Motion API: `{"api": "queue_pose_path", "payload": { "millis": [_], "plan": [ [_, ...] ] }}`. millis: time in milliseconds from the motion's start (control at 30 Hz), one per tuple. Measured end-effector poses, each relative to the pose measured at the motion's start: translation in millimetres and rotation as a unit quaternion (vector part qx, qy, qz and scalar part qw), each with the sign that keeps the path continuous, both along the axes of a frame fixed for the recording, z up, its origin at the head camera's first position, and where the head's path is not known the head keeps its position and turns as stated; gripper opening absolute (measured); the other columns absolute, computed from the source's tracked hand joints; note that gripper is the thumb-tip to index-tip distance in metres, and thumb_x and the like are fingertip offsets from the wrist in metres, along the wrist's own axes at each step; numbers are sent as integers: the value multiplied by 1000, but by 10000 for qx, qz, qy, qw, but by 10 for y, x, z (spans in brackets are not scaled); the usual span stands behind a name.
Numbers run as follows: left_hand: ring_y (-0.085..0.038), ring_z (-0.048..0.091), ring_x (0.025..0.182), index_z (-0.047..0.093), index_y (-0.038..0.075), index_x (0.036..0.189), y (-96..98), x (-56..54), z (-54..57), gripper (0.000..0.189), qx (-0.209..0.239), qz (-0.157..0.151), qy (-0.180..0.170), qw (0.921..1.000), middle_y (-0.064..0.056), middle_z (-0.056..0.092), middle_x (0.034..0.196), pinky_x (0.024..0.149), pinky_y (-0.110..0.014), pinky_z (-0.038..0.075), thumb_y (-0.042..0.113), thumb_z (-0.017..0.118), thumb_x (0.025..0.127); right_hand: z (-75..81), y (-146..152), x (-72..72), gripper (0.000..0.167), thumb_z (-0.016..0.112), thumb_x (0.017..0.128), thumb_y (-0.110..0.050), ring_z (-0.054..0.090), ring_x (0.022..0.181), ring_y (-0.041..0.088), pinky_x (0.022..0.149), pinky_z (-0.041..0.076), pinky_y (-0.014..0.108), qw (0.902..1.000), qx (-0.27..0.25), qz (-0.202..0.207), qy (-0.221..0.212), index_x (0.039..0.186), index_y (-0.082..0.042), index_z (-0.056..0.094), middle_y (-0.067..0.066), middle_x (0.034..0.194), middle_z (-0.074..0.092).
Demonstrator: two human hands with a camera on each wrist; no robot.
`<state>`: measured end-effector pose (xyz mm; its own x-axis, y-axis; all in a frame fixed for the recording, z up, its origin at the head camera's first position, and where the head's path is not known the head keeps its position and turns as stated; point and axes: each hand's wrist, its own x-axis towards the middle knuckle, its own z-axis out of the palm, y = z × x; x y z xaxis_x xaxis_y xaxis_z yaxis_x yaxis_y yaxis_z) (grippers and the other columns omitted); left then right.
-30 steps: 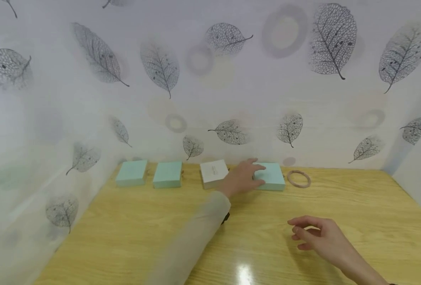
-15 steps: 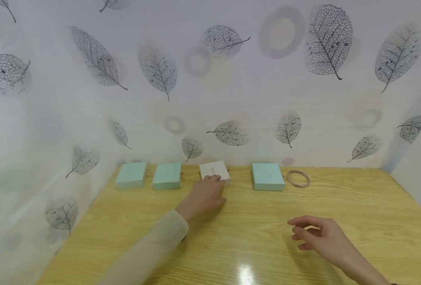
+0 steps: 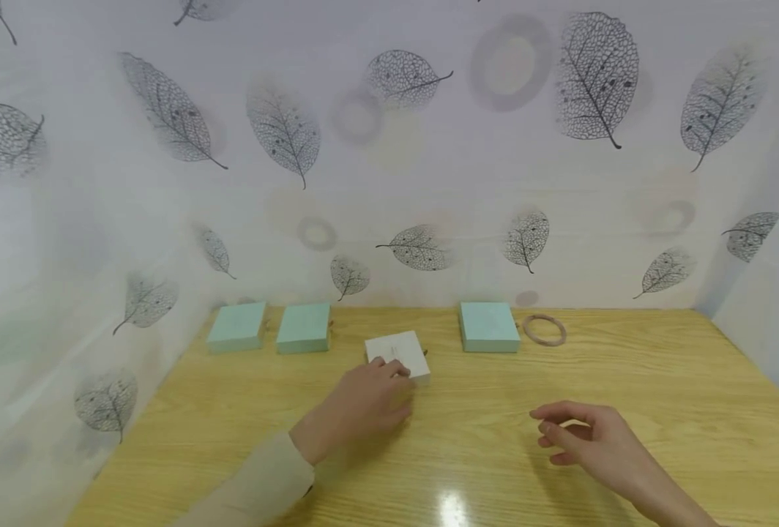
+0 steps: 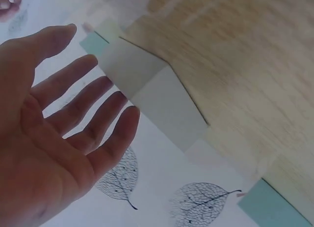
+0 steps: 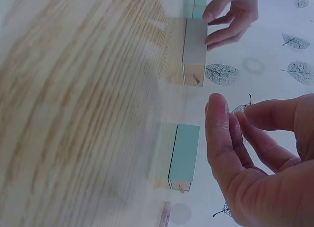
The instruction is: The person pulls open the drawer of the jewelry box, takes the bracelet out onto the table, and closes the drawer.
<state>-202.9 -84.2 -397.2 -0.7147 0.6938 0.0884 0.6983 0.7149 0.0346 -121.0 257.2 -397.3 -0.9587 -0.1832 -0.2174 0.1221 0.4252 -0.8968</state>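
A flat white box point(image 3: 397, 353) lies on the wooden table, slightly turned. My left hand point(image 3: 359, 402) rests its fingertips on the top of this box near its front edge; the left wrist view shows the fingers point(image 4: 128, 124) lightly bent and the thumb apart from the box. At the end of the white box facing the right wrist camera is a small dark tab point(image 5: 196, 78). Over the table's right front hovers my right hand point(image 3: 600, 439), its fingers loosely curled with nothing held.
Two mint-green boxes point(image 3: 304, 328) stand left of the white one, along the table's back. Another mint-green box point(image 3: 488, 327) stands to the right, beside a brownish ring point(image 3: 544, 331). Leaf-patterned sheeting point(image 3: 429, 183) encloses the table point(image 3: 660, 366) behind and at the sides.
My left hand has left the right mint-green box and come over onto the white box. The white box has slid toward me. My right hand has stayed in place.
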Motion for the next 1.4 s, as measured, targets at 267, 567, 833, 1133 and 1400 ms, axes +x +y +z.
{"api": "queue_pose_path", "payload": {
  "millis": [267,567,833,1133,1400],
  "plan": [
    [-13,64,99,74,21,123,-77,325,99,29,72,-633,-437,9970,3,71,120,79,-22,55,33,68,97,-53,-26,14,38,64,101,-19,72,95,11,75,64,32,9996,-182,145,187,131,4,63,23,126,65],
    [-33,51,138,64,19,138,-234,199,95,58,622,7,-1129,9917,-14,50,154,102,-51,55,47,76,90,-76,-112,-16,39,64,102,-20,74,94,13,75,64,31,9984,-367,316,301,131,6,63,25,126,65],
    [-37,48,142,68,15,133,-267,114,120,51,586,233,-1661,9841,-17,49,154,110,-52,50,42,77,90,-83,-168,-30,36,63,102,-16,74,93,15,74,64,32,9977,-443,426,269,130,7,63,22,120,67],
    [-39,48,138,73,18,120,-228,134,121,39,671,-10,-1774,9818,-20,52,151,109,-51,51,39,82,87,-117,-204,-52,34,64,101,-13,73,90,15,72,64,31,9974,-435,455,356,127,8,64,24,119,67],
    [-32,48,138,72,26,118,-185,242,139,38,474,-154,-1893,9807,-12,52,151,104,-43,54,43,83,85,-167,-330,-104,32,64,100,-12,72,87,13,70,64,31,9955,-533,668,410,124,9,66,26,119,68]
  ]
}}
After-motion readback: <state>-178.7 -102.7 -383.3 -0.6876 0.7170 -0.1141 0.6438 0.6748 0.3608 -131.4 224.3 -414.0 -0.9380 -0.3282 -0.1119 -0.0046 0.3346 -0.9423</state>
